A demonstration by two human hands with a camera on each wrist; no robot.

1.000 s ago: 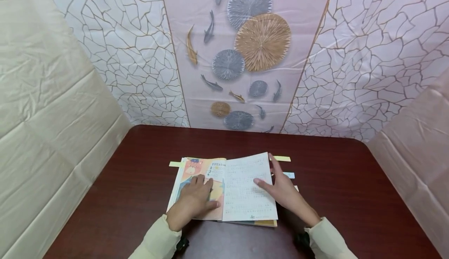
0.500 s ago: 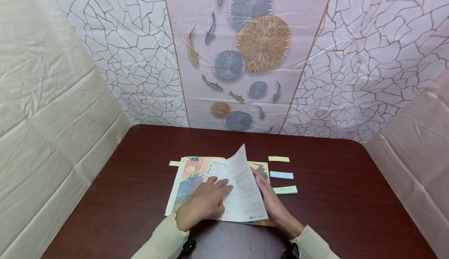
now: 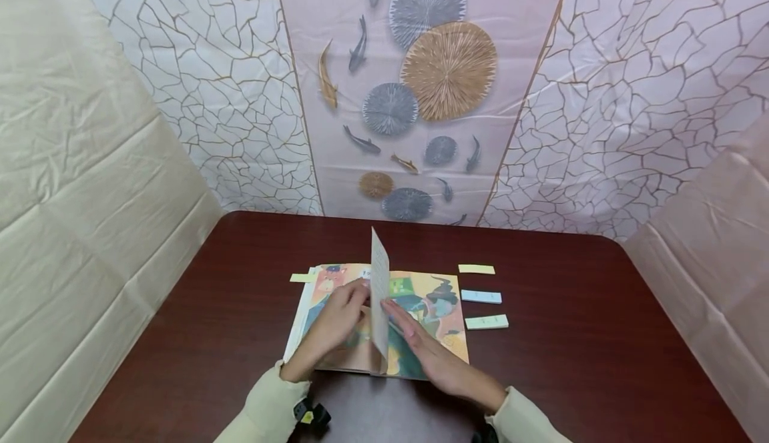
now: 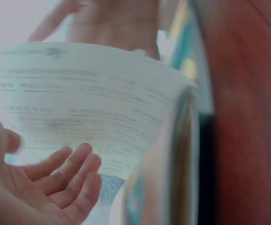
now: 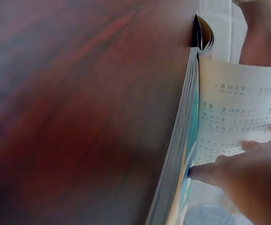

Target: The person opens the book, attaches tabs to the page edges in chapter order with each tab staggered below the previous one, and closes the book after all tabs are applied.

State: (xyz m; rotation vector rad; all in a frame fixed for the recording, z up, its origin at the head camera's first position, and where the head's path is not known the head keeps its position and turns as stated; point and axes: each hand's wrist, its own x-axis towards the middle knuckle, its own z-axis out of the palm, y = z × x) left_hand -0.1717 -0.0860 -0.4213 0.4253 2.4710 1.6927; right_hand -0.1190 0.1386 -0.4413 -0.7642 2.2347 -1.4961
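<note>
An illustrated book (image 3: 447, 326) lies spread on the table, colourful pictures on both sides. One printed leaf (image 3: 380, 296) stands nearly upright at its middle. My right hand (image 3: 435, 356) has its fingers extended against the leaf's right face. In the right wrist view, the thumb of the right hand (image 5: 247, 173) reaches down to the book's pages (image 5: 172, 154). On the leaf's other side is my left hand (image 3: 333, 323), its fingertips partly hidden by the leaf in the head view. The left wrist view shows the left hand (image 4: 46, 192) loosely bent, holding nothing, before the printed leaf (image 4: 74, 103).
Along the book's right side lie a yellow strip (image 3: 476, 269), a blue strip (image 3: 480, 296) and a green strip (image 3: 486, 323). Another yellow strip (image 3: 301, 277) juts from the left edge. Beneath is a dark red table (image 3: 577, 336); a patterned cloth (image 3: 390, 163) hangs behind.
The leaf has swung from lying at the right to upright, moving leftward with my right hand. My left hand moved right over the book, then drew back left.
</note>
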